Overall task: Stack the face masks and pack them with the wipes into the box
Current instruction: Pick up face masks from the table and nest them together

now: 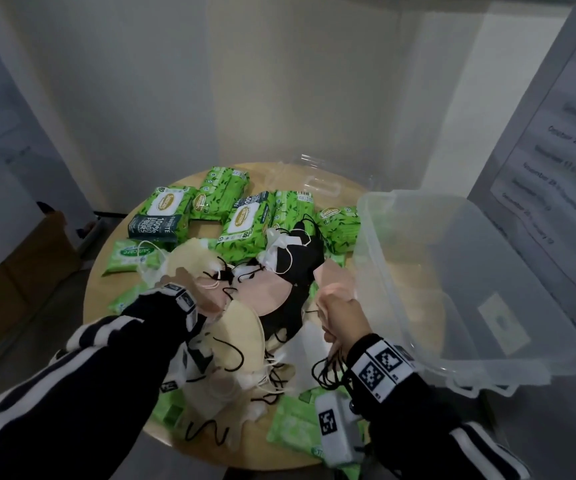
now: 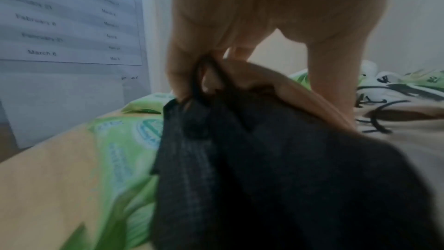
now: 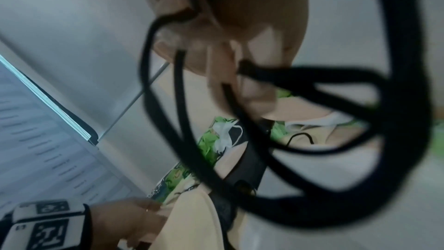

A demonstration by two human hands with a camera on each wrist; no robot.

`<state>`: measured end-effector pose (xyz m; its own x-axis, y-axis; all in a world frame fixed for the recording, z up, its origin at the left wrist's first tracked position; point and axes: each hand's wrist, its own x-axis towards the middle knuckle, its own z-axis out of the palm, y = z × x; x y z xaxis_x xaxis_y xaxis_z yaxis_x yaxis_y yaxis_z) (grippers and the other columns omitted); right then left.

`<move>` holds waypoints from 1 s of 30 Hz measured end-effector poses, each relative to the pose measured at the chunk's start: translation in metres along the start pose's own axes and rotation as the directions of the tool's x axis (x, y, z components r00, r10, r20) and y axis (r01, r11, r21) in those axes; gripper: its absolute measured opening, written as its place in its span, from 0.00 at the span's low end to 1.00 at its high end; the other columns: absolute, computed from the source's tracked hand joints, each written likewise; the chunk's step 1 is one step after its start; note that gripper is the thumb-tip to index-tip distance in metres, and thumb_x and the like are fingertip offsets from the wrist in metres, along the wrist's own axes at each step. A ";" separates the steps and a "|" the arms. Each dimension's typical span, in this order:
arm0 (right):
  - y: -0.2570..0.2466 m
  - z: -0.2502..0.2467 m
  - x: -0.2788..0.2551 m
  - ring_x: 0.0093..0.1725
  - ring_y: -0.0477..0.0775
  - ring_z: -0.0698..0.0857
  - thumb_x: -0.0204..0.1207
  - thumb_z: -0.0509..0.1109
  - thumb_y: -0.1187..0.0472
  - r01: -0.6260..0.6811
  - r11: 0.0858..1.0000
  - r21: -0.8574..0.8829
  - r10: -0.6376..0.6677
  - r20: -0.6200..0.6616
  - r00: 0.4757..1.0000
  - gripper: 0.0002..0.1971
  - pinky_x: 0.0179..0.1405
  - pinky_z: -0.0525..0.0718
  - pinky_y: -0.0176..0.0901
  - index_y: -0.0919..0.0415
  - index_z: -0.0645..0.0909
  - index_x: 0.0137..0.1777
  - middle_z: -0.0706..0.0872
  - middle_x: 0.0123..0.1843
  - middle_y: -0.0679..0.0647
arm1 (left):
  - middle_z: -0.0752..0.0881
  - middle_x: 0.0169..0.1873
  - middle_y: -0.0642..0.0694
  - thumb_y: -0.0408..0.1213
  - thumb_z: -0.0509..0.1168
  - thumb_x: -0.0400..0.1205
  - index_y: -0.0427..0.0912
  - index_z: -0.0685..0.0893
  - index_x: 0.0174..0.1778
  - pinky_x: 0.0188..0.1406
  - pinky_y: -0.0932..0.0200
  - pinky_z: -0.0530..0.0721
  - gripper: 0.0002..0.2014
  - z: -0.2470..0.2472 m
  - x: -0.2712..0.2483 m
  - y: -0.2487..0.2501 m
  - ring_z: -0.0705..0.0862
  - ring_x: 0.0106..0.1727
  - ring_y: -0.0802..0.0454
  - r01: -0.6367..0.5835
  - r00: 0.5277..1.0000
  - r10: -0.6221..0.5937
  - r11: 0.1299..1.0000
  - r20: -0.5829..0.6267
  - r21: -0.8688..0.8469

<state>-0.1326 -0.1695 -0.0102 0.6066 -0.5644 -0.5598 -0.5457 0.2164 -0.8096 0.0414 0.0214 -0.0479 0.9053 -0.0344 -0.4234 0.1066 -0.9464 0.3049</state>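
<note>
Cream, pink, black and white face masks (image 1: 279,271) lie heaped mid-table. My left hand (image 1: 207,303) grips a bundle of them; close up, my left hand (image 2: 216,60) pinches a black mask (image 2: 264,159) with a lighter one behind it. A cream mask (image 1: 241,337) hangs under that hand. My right hand (image 1: 335,313) holds a pink mask (image 1: 335,282) upright beside the clear box (image 1: 418,199). Black ear loops (image 3: 408,102) dangle below my right hand (image 3: 216,60). Green wipes packs (image 1: 241,220) lie behind the heap.
The round wooden table (image 1: 99,282) also carries wipes packs near its front edge (image 1: 293,427). The box's clear lid (image 1: 314,178) lies at the back. Panels with printed sheets (image 1: 556,150) stand close on both sides. A cardboard box (image 1: 20,265) sits on the floor at left.
</note>
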 end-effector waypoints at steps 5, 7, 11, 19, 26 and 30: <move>-0.004 0.018 0.008 0.22 0.49 0.63 0.75 0.63 0.63 -0.051 0.999 -0.006 0.051 0.051 0.997 0.10 0.19 0.59 0.34 0.59 0.69 0.32 0.69 0.26 0.53 | 0.82 0.46 0.42 0.34 0.69 0.79 0.38 0.78 0.48 0.47 0.70 0.79 0.07 -0.024 0.001 0.013 0.84 0.48 0.48 -0.080 0.990 0.081 0.997 -0.112 0.015; -0.004 0.022 0.012 0.19 0.48 0.65 0.74 0.63 0.63 -0.042 0.998 -0.047 0.044 0.041 0.998 0.10 0.15 0.60 0.32 0.60 0.70 0.32 0.71 0.25 0.52 | 0.83 0.51 0.38 0.33 0.66 0.79 0.39 0.78 0.56 0.53 0.58 0.80 0.11 -0.033 -0.004 0.019 0.83 0.54 0.42 -0.113 0.977 0.104 0.993 -0.188 -0.034; -0.004 0.033 0.020 0.45 0.61 0.84 0.74 0.70 0.57 0.042 0.983 -0.177 -0.048 -0.032 0.998 0.08 0.46 0.82 0.47 0.62 0.78 0.47 0.83 0.43 0.58 | 0.84 0.54 0.34 0.37 0.68 0.78 0.32 0.77 0.61 0.52 0.53 0.77 0.18 -0.048 -0.025 0.028 0.82 0.56 0.38 -0.300 0.927 0.258 0.946 -0.271 -0.125; -0.015 0.063 0.039 0.66 0.58 0.80 0.71 0.76 0.61 0.038 0.926 -0.376 -0.017 0.061 0.998 0.34 0.57 0.76 0.41 0.66 0.68 0.75 0.79 0.69 0.59 | 0.78 0.28 0.45 0.41 0.71 0.77 0.35 0.82 0.35 0.39 0.57 0.74 0.12 -0.035 -0.029 0.028 0.76 0.33 0.50 -0.441 0.894 0.446 0.860 -0.042 -0.256; -0.011 0.059 0.048 0.57 0.61 0.85 0.70 0.75 0.64 -0.052 0.982 -0.180 0.060 0.041 0.997 0.24 0.57 0.82 0.48 0.69 0.76 0.66 0.84 0.59 0.62 | 0.80 0.46 0.43 0.41 0.66 0.81 0.44 0.78 0.47 0.50 0.57 0.72 0.05 -0.033 -0.026 0.027 0.79 0.50 0.47 -0.503 0.860 0.510 0.842 -0.016 -0.194; -0.019 0.054 0.048 0.42 0.58 0.82 0.61 0.74 0.64 0.021 0.996 -0.085 -0.019 0.033 0.999 0.12 0.41 0.80 0.43 0.66 0.82 0.45 0.84 0.42 0.60 | 0.75 0.66 0.57 0.36 0.70 0.78 0.46 0.85 0.47 0.61 0.62 0.66 0.04 -0.040 -0.035 0.032 0.73 0.65 0.59 -0.546 0.803 0.595 0.706 -0.041 -0.452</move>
<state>-0.0621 -0.1578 -0.0311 0.6352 -0.5420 -0.5502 -0.5798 0.1358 -0.8033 0.0299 0.0049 0.0110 0.8068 -0.5777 -0.1239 -0.2332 -0.5041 0.8316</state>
